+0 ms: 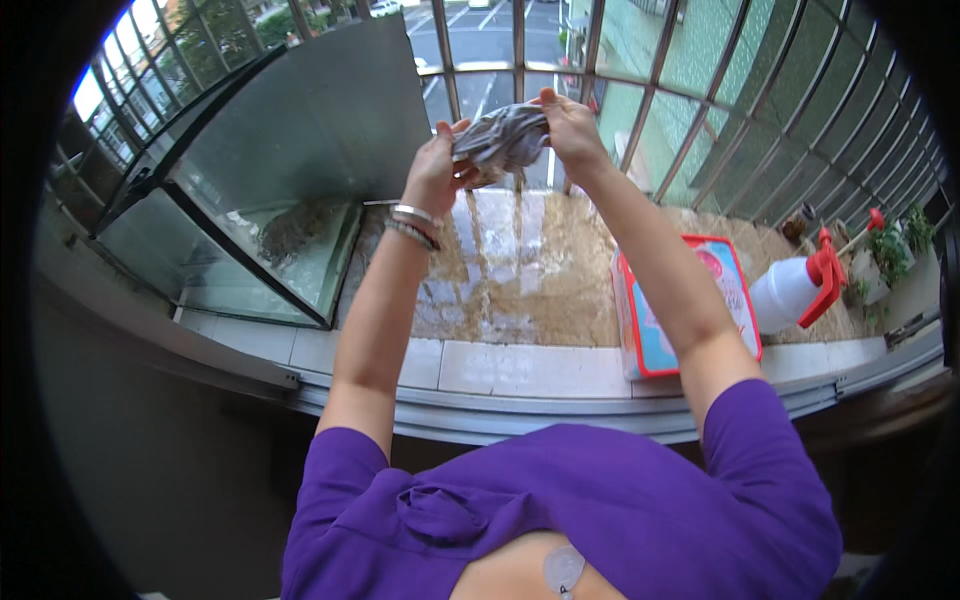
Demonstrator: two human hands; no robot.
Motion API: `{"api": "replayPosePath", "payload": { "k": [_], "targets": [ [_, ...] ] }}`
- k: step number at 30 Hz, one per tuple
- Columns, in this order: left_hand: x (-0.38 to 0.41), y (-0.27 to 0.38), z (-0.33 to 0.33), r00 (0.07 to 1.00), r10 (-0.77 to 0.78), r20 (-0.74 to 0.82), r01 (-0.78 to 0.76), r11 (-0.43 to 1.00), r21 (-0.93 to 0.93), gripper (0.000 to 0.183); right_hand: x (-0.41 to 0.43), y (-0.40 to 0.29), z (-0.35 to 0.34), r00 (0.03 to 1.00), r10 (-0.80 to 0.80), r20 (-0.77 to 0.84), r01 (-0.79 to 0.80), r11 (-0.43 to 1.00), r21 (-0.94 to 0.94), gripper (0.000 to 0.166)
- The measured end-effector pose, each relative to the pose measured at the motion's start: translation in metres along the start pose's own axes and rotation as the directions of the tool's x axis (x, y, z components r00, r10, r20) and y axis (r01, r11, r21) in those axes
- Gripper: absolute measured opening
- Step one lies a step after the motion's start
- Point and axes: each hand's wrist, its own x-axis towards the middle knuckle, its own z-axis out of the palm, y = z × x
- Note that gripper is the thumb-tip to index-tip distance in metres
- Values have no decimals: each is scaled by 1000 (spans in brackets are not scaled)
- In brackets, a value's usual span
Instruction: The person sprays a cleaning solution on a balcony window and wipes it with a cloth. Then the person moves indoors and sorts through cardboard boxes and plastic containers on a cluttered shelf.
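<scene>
A wet-looking grey cloth [504, 139] is bunched between my two hands, held up in front of the window bars. My left hand [437, 166], with a silver bangle [415, 215] and a beaded bracelet [412, 234] at the wrist, grips the cloth's left end. On the other side my right hand [574, 135] pinches its right end, thumb uppermost. Both arms reach out over the brown stone ledge [555, 285], whose surface is wet and mirrors the bars.
At left stands a glass tank [247, 225] with a dark, rock-like lump [292, 229] inside. A red-rimmed plastic box [652, 330] lies under my right forearm, beside a white spray bottle [784, 292] with a red trigger. Metal bars [519, 45] enclose the ledge; potted plants [889, 259] stand far right.
</scene>
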Motion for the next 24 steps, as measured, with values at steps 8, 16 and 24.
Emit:
{"api": "replayPosePath", "payload": {
  "k": [8, 16, 24],
  "targets": [
    [-16, 21, -14, 931, 366, 23, -294, 782, -549, 50, -60, -46, 7, 791, 163, 589, -83, 983, -161, 42],
    [-106, 25, 49, 848, 207, 489, -317, 936, 155, 44, -85, 7, 5, 921, 83, 381, -232, 902, 365, 47],
    [-119, 18, 58, 520, 668, 533, -794, 148, 590, 30, -155, -11, 45, 818, -46, 573, -537, 292, 791, 61]
  ]
}}
